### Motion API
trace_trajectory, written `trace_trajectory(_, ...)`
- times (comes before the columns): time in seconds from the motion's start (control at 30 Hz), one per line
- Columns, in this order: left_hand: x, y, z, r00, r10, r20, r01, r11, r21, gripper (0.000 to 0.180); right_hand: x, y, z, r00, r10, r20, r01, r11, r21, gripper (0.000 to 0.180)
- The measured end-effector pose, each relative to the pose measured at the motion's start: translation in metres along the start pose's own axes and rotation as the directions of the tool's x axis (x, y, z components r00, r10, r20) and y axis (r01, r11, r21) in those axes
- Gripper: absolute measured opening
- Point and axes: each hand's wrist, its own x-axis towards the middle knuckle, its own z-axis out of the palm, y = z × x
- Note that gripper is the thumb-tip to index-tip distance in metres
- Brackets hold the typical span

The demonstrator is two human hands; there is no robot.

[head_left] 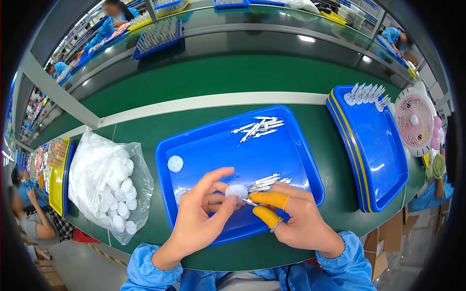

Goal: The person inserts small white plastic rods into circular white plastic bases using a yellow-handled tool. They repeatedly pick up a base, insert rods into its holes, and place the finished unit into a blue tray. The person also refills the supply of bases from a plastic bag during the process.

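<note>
The person's left hand [206, 206] pinches a small, round, whitish plastic disc [236, 191] between thumb and fingers, above a blue rectangular plastic tray [213, 150]. The right hand [302, 220], wearing yellow finger covers [269, 199], grips a slender silvery rod [249, 202] — its end at the disc's lower right edge. The disc looks pale and rounded — finer detail too small to tell.

Can see only part of a white disc [179, 195] behind the left hand [205, 208]; cannot follow the thin rod [249, 202] (partly covered) between yellow finger cots [269, 199] of the right hand [300, 216].
</note>
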Motion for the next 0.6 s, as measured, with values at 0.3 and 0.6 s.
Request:
trace_trajectory(0.3, 0.002, -0.008, -0.0067, 0.997, 0.077, 0.031, -0.083, 0.964, 0.253, 0.018, -0.0002, 0.0059, 0.002, 0.995, -0.074, -0.063, 0.064, 0.987, -0.145, 0.039)
trace_trajectory(0.6, -0.0011, -0.0018, -0.0028, 1.0, -0.03, 0.003, 0.029, 0.982, 0.187, 0.013, -0.0019, 0.011, 0.004, 0.985, -0.169, 0.028, 0.169, 0.938, -0.301, 0.042)
